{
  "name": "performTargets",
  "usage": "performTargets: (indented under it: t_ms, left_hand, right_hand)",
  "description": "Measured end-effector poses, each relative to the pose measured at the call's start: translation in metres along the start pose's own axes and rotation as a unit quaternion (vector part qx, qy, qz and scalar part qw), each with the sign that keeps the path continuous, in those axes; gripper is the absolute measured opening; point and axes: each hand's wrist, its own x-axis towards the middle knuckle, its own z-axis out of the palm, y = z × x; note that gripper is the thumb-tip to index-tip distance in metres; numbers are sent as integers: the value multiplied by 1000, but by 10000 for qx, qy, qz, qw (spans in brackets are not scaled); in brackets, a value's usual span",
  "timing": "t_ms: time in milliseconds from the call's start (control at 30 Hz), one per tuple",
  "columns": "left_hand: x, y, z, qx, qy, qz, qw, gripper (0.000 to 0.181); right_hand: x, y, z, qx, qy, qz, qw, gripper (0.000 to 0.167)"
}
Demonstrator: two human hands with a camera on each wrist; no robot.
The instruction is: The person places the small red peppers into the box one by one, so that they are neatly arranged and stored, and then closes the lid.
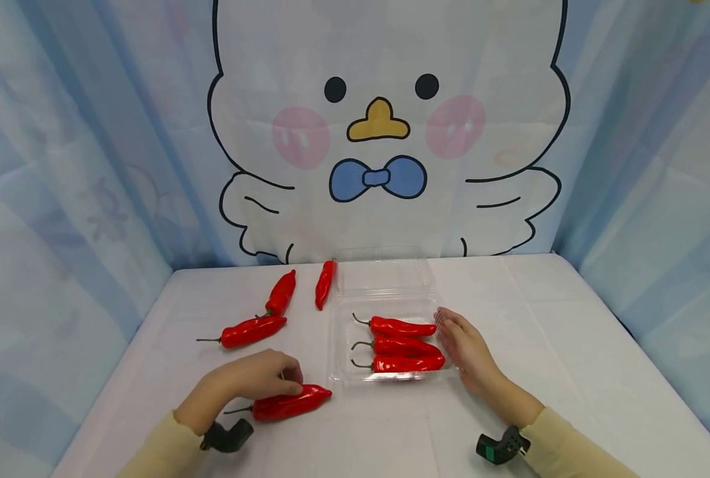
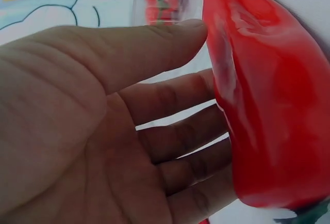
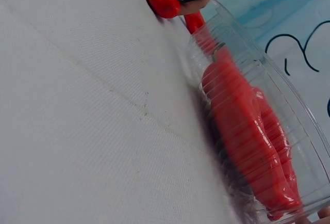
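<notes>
In the head view my left hand [image 1: 259,375] grips a red pepper [image 1: 289,406] lying near the front of the table. The left wrist view has its thumb and fingers [image 2: 170,97] against the side of that pepper [image 2: 278,100]. A clear plastic container [image 1: 342,368] stands to the right, its lid [image 1: 385,275] folded back. Inside, three red peppers [image 1: 404,346] lie side by side, stems to the left. My right hand [image 1: 470,352] touches the container's right wall with fairly straight fingers. From the right wrist, peppers [image 3: 242,126] show through the clear wall [image 3: 304,167].
Two more red peppers [image 1: 280,293] [image 1: 252,331] lie end to end at the left of the white table [image 1: 510,292]. Another one [image 1: 325,285] lies beside the lid's left edge. Behind the table's back edge hangs a printed curtain [image 1: 385,219], with further curtains at both sides.
</notes>
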Motion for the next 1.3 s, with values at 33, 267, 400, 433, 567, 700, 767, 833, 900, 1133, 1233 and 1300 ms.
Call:
performTargets:
  t_ms: [33, 267, 400, 433, 567, 700, 767, 833, 900, 1133, 1233, 1300]
  left_hand:
    - [0, 0, 0, -22, -32, 10, 10000, 17]
    - [-2, -1, -1, -150, -273, 15, 9995, 21]
    - [-1, -2, 1, -153, -299, 15, 9994, 22]
    - [-1, -2, 1, -164, -299, 6, 9994, 21]
    - [-1, -2, 1, -214, -271, -36, 9994, 20]
    - [-2, -2, 1, -256, -217, 18, 9994, 21]
    - [-2, -1, 1, -243, -172, 76, 9995, 22]
    - [-2, 0, 1, -213, -111, 135, 9996, 22]
    - [-3, 1, 1, -173, -46, 222, 9996, 22]
    - [-6, 3, -1, -175, 310, 346, 9988, 23]
    - [-7, 5, -1, -165, 515, 316, 9980, 24]
    - [-7, 6, -1, -136, 655, 316, 9973, 24]
  right_hand:
    - [0, 0, 0, 1, -11, -12, 10000, 51]
    - [1, 1, 1, -2, -31, -47, 10000, 51]
    - [1, 2, 0, -56, -11, -34, 10000, 51]
    - [1, 2, 0, -62, -15, -39, 10000, 51]
    - [1, 2, 0, -84, -43, -48, 9999, 51]
    - [1, 2, 0, -98, -38, -36, 9999, 51]
    - [1, 2, 0, -93, -36, -35, 9999, 51]
    - [1, 1, 0, -78, -25, -33, 10000, 51]
    - [1, 1, 0, -51, -20, -37, 10000, 51]
    - [0, 1, 0, -23, 12, -41, 10000, 51]
    - [0, 1, 0, -49, 11, -44, 10000, 51]
    - [0, 1, 0, -58, 12, -49, 10000, 51]
